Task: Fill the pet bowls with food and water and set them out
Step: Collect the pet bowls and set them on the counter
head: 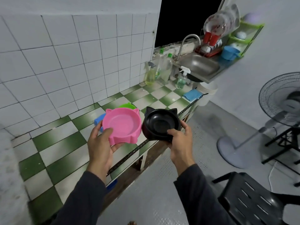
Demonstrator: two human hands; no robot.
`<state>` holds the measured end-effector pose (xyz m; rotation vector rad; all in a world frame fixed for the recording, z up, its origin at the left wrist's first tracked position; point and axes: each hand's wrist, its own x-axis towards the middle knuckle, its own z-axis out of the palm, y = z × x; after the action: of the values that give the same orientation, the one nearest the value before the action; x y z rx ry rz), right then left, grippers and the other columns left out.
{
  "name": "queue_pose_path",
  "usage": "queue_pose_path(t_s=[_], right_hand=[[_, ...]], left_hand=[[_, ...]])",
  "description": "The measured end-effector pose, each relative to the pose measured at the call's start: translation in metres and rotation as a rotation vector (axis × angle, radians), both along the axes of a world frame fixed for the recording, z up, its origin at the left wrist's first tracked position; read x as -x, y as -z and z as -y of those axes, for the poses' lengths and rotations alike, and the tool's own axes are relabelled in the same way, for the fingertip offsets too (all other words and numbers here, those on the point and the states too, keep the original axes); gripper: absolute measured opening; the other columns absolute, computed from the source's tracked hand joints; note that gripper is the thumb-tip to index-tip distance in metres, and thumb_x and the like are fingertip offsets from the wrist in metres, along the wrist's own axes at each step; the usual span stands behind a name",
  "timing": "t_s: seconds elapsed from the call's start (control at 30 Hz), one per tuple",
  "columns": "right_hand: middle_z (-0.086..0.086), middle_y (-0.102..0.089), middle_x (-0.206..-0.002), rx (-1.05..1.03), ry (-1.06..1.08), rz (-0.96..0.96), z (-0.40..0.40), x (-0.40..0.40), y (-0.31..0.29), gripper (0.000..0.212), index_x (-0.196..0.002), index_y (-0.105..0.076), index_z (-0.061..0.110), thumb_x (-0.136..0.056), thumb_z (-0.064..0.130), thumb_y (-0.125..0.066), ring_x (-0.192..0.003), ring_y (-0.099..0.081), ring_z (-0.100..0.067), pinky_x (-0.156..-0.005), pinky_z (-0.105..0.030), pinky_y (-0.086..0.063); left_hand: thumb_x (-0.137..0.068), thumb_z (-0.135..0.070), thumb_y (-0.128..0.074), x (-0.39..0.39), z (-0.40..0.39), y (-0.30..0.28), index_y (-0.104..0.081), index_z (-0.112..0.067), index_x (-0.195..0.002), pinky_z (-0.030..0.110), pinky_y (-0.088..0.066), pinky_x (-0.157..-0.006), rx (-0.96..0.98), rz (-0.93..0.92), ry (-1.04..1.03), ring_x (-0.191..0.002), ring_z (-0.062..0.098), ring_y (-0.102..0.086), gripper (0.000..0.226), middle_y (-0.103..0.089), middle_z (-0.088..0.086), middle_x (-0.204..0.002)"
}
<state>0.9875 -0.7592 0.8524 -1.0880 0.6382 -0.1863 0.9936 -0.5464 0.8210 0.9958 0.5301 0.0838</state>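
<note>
Head view: the left hand (101,142) is gripping a pink cat-eared pet bowl (122,125) at its near rim, the thumb curling over the edge into the bowl and the fingers wrapping beneath its base. The right hand (179,140) is gripping a black cat-eared pet bowl (161,125) in the same manner, thumb lying over the near rim and fingers curling under the far side. The two bowls are being held side by side, rims touching or nearly so, both tilting slightly toward the camera and showing nothing inside. Both are hanging above the front edge of a green-and-white tiled counter (65,143). Just beyond the left hand, partly hidden behind the pink bowl, a green bowl (127,106) and a blue bowl (99,119) are resting on the counter. Well beyond the right hand, a steel sink (199,65) with a faucet (189,41) is standing at the counter's far end.
</note>
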Motion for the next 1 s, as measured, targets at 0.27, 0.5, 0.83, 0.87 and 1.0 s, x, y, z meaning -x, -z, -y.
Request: queue_pose_path(t_s=[0.27,0.5,0.83,0.87,1.0], right_hand=[[-0.01,-0.054,-0.132,0.026,-0.06,-0.035,0.008,-0.063,0.025,0.063,-0.133,-0.048,0.032,-0.088,-0.01,-0.06,-0.106,-0.068,-0.031,-0.072,-0.043,-0.064],[-0.008,-0.056,-0.121,0.02,-0.142,-0.081,0.016,-0.123,0.049,0.063,-0.131,-0.048,0.03,-0.086,-0.013,-0.06,-0.104,-0.067,-0.03,-0.072,-0.044,-0.064],[-0.005,-0.057,-0.116,0.113,-0.36,-0.129,0.025,-0.227,0.076,0.063,-0.124,-0.049,0.031,-0.078,-0.012,-0.056,-0.108,-0.063,-0.029,-0.087,-0.053,-0.06],[-0.006,-0.058,-0.117,0.114,-0.389,-0.134,0.026,-0.235,0.078,0.063,-0.124,-0.049,0.031,-0.077,-0.012,-0.056,-0.107,-0.063,-0.028,-0.088,-0.052,-0.06],[-0.01,-0.059,-0.12,0.145,-0.476,-0.163,0.03,-0.261,0.091,0.063,-0.122,-0.049,0.03,-0.074,-0.011,-0.056,-0.107,-0.063,-0.029,-0.09,-0.054,-0.059]], left_hand=[[-0.093,-0.002,-0.066,-0.055,0.005,0.026,-0.062,-0.033,-0.137,0.058,-0.062,-0.079,0.009,-0.046,-0.059,-0.12,0.04,-0.06,0.054,-0.055,0.01,-0.14],[-0.092,0.0,-0.066,-0.094,0.014,0.045,-0.065,-0.037,-0.126,0.049,-0.063,-0.072,0.014,-0.071,-0.141,-0.119,0.037,-0.061,0.05,-0.053,0.008,-0.142],[-0.094,-0.002,-0.065,-0.143,0.033,0.068,-0.059,-0.034,-0.137,0.054,-0.063,-0.08,0.025,-0.105,-0.37,-0.118,0.034,-0.064,0.054,-0.054,0.005,-0.143],[-0.094,-0.002,-0.065,-0.146,0.036,0.071,-0.058,-0.033,-0.14,0.053,-0.063,-0.081,0.025,-0.111,-0.403,-0.118,0.033,-0.064,0.056,-0.055,0.005,-0.143],[-0.094,-0.003,-0.066,-0.15,0.051,0.079,-0.057,-0.03,-0.142,0.05,-0.062,-0.084,-0.01,-0.139,-0.507,-0.118,0.031,-0.065,0.055,-0.06,0.002,-0.138]])
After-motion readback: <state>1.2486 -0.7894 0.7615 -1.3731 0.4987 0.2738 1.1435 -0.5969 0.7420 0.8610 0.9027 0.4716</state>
